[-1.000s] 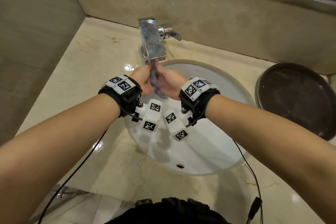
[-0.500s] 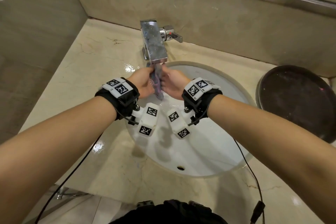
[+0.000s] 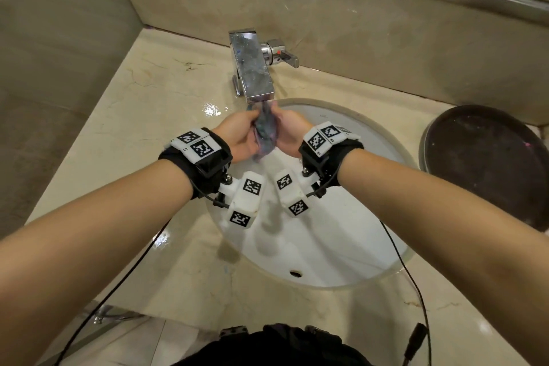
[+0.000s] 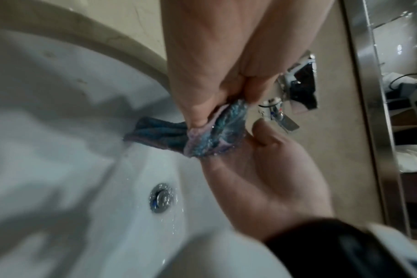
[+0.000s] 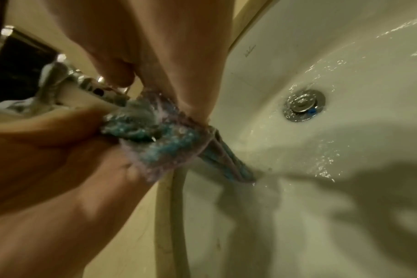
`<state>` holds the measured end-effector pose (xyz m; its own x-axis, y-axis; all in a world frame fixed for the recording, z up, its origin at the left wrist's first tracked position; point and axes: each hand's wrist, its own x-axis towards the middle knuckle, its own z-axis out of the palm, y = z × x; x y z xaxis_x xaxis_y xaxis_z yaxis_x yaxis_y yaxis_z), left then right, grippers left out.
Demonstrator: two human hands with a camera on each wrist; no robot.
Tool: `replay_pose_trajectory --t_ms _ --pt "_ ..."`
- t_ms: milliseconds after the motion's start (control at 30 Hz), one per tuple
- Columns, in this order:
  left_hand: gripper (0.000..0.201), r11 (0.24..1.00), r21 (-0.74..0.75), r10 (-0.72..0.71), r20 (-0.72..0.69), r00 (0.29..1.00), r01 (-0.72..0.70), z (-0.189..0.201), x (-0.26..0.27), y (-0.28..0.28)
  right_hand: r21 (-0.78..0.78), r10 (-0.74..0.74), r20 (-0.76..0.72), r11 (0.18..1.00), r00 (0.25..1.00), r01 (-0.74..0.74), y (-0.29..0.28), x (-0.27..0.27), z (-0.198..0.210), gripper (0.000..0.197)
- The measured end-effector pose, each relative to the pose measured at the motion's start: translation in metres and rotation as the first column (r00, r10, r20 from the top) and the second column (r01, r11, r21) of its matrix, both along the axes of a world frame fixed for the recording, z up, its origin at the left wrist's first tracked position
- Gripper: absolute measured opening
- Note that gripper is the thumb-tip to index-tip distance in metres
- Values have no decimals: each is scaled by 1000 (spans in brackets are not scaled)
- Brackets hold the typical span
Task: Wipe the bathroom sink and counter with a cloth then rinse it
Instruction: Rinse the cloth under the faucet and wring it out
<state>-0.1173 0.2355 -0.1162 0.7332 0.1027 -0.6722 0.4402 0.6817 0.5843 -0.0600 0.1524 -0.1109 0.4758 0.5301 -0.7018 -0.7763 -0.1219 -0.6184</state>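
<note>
A wet blue and purple cloth hangs bunched between both hands just under the chrome faucet spout, above the white sink. My left hand pinches the cloth between thumb and fingers. My right hand holds the other side, fingers pressed on the cloth and thumb at its edge. A tail of cloth droops toward the basin wall. Water wets the basin around the drain.
Beige marble counter surrounds the sink, wet near the faucet base. A dark round tray lies on the counter at right. The faucet handle points right. Walls stand behind and to the left. Black cables hang from both wrists.
Both hands have shifted a little up toward the spout while working the cloth between them. The cloth looks more bunched than before.
</note>
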Motion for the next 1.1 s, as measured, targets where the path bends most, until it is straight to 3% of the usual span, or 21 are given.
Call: replay_pose_trajectory --t_ms 133,300,533,600,700,833,933,1033,1100 --pt "31 999 11 -31 4 1000 31 7 -1 -1 66 24 -11 998 1000 -23 -6 -2 2 51" --pt "35 997 22 76 -51 996 -75 -7 -1 14 150 115 -57 983 992 -106 -5 -12 6 48" --pt "34 1000 24 0 -9 1000 0 1 3 2 161 -7 -60 987 998 17 3 -3 3 51" --pt "34 997 30 67 -29 997 -66 -4 3 10 157 44 -27 987 999 -39 4 -9 3 52" --pt "42 992 42 125 -84 989 -122 -15 3 18 106 236 38 965 971 -239 -3 -12 2 61" --pt "25 992 115 -43 -73 996 51 -15 3 12 69 274 64 958 960 -278 -6 -6 -2 68" --pt "15 982 189 17 -114 993 5 -12 5 11 50 231 66 971 971 -234 -12 2 -9 74" --pt "14 958 255 185 -200 962 -131 -22 6 23 -43 160 143 987 977 -155 -21 13 -15 62" --pt "16 958 262 177 -233 956 -114 -25 6 27 -156 184 199 976 962 -154 -24 16 -17 37"
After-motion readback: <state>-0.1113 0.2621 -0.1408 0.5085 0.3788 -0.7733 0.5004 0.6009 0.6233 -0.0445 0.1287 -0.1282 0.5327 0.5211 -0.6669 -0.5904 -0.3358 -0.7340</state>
